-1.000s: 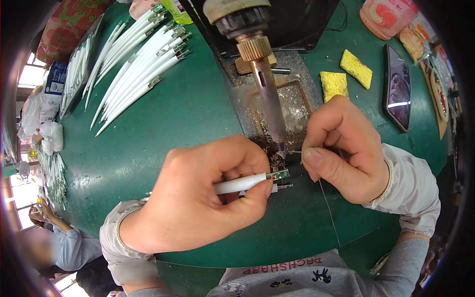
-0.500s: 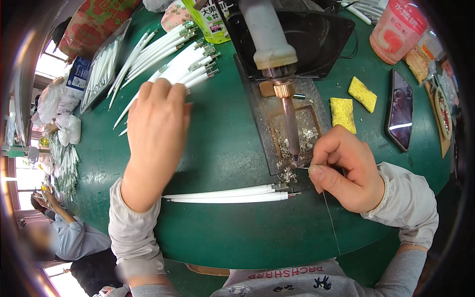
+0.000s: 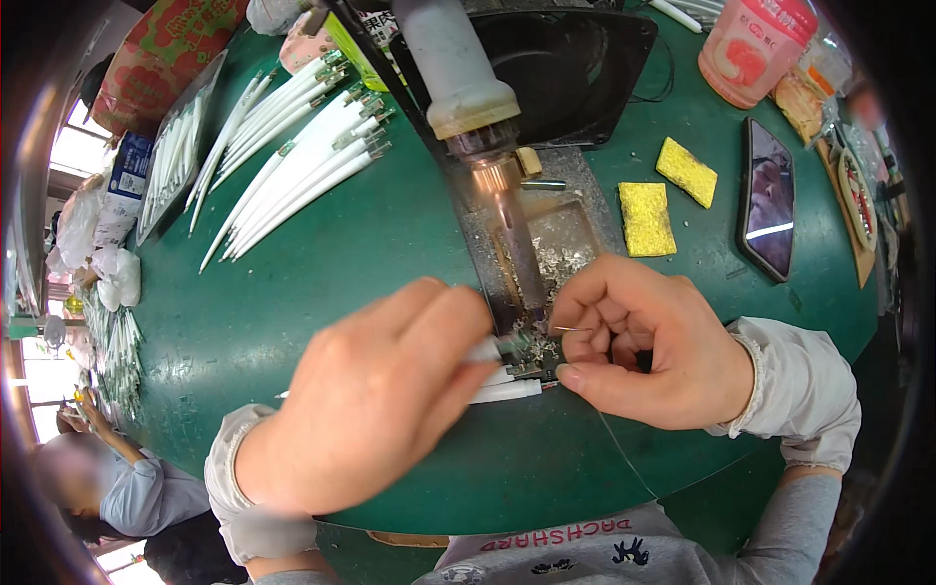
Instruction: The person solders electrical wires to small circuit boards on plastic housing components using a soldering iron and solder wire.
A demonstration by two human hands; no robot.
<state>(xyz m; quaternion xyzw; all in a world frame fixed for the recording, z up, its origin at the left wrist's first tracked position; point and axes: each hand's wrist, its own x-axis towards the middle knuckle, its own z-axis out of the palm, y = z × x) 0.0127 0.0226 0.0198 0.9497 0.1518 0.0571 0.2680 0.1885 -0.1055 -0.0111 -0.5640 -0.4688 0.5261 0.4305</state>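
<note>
My left hand [image 3: 375,395] is closed on a slim white tapered stick [image 3: 482,351], blurred by motion. Its small greenish end lies close to the tip of a mounted soldering iron [image 3: 522,258]. Between the bent fingers of my right hand [image 3: 653,346] is a thin solder wire [image 3: 624,450], whose short end points toward the iron tip. Two more white sticks [image 3: 507,392] lie on the table below, partly hidden by my left hand. A bundle of similar white sticks [image 3: 292,200] with small metal-and-board ends is fanned out at the far left.
Under the iron is a grimy metal base [image 3: 485,234] strewn with solder scraps. Two yellow sponges [image 3: 647,220] and a phone [image 3: 768,200] lie to the right. Behind stand a black tray [image 3: 575,68] and a pink jar [image 3: 756,54]. Another person [image 3: 146,483] sits at the left.
My left hand has come from the bundle toward me and right, bringing a white stick to the iron tip. My right hand stays beside the iron, its fingers slightly more apart. The view has shifted.
</note>
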